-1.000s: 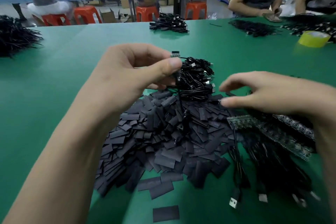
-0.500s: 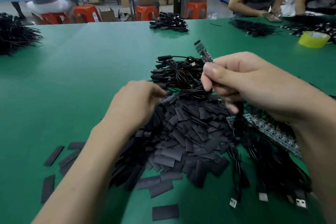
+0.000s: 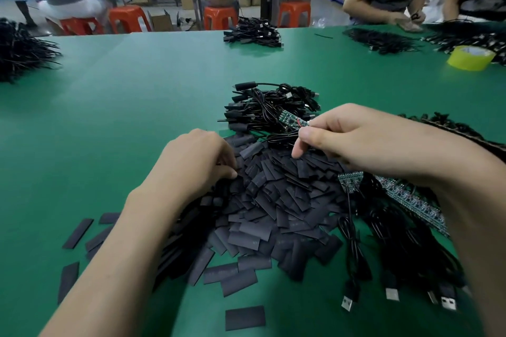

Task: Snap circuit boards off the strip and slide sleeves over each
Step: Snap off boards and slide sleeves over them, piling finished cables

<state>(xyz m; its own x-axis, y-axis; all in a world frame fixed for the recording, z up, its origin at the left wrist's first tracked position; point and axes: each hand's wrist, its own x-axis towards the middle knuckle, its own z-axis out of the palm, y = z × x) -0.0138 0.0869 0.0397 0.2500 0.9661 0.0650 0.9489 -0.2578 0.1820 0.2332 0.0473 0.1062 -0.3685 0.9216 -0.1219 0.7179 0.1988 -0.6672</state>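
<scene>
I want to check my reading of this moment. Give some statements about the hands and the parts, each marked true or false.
1. The right hand pinches a bare green circuit board. True.
2. The left hand rests on the yellow tape roll. False: it touches the pile of black sleeves; the tape roll lies far right.
3. A strip of circuit boards lies right of the pile. True.
4. The USB plugs lie beside the tape roll. False: they lie nearest the camera, lower right.
</scene>
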